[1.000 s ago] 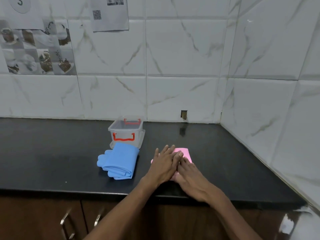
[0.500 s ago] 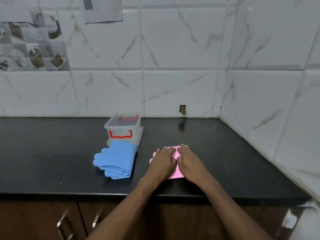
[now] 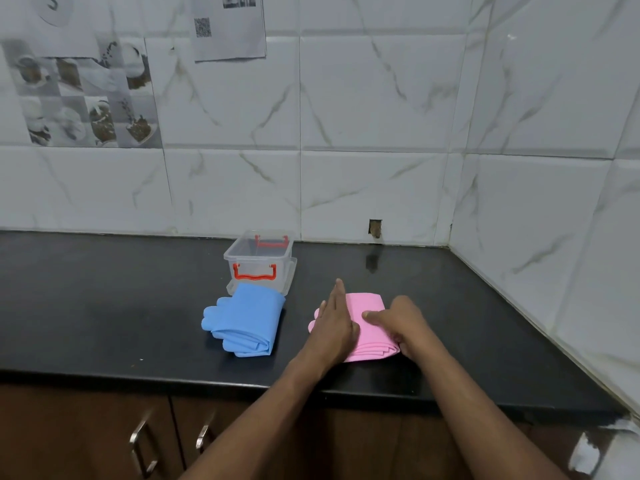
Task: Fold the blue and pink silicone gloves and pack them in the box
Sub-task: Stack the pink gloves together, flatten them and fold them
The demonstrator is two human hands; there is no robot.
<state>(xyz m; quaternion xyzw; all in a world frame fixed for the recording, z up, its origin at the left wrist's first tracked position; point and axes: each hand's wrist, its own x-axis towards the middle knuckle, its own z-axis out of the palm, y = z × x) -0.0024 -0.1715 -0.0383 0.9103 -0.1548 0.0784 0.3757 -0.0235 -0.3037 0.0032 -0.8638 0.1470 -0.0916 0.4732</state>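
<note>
While the pink gloves (image 3: 370,308) lie folded in layers on the black counter (image 3: 104,306), near its front edge and to the right of the box (image 3: 259,266), the head view shows both hands on them. The left hand (image 3: 334,327) has straight fingers held close together and presses down along the stack's left part. The right hand (image 3: 403,325) curls over the right edge, its forefinger laid on top and its thumb low at the near corner, so it seems to pinch the layers. I judge the step to be the last flattening of the pink fold. The blue gloves (image 3: 246,323) lie already folded to the left, their cuff end touching the box's near wall, and neither pair is packed yet. The next move calls for a firm grip on the whole stack from both sides, since springy silicone layers are likely to open once the pressure goes, then a lift over to the box. The box is clear with orange handles and its top looks uncovered. The blue stack sits right before it, so the pink pair is best brought in from above or from the right. Behind are the tiled wall (image 3: 381,98) with a taped paper (image 3: 228,27), and below the counter two cupboard handles (image 3: 142,452); none of these is in the way.
</note>
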